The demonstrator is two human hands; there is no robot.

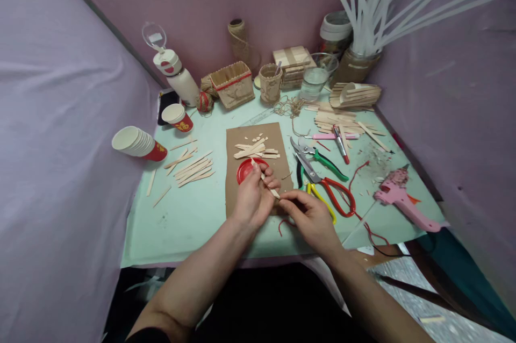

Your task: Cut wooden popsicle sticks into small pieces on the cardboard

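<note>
- Two bare hands are close together over the front half of a pale green table [173, 235].
- The left hand [256, 195], palm up, is curled around one thin, pale, flat wooden stick [274, 193]. One end pokes up past the thumb.
- The right hand [308, 216] has its finger and thumb squeezed together on the stick's other end, the one nearer the person.
- This stick is up above a flat brown cardboard sheet [250, 130] and partly over a small round red plastic lid [244, 171].
- The work looks partway done to me. A pile of short, pale wooden strips [253, 148] is ready on the cardboard, with tiny pale wood chips [260, 137] just behind it.
- None of those strips looks stuck together yet.
- More is left: a bunch of long, thin, pale wooden sticks [193, 171] lies loose on the left side, and those are not joined to anything either.
- Big scissors with red handles [342, 198] lie to the right of the cardboard, and a pink plastic glue gun [403, 200] lies farther right. Neither hand is on them.
- A brown box with a red stripe [234, 85] stands at the back and looks all made.
</note>
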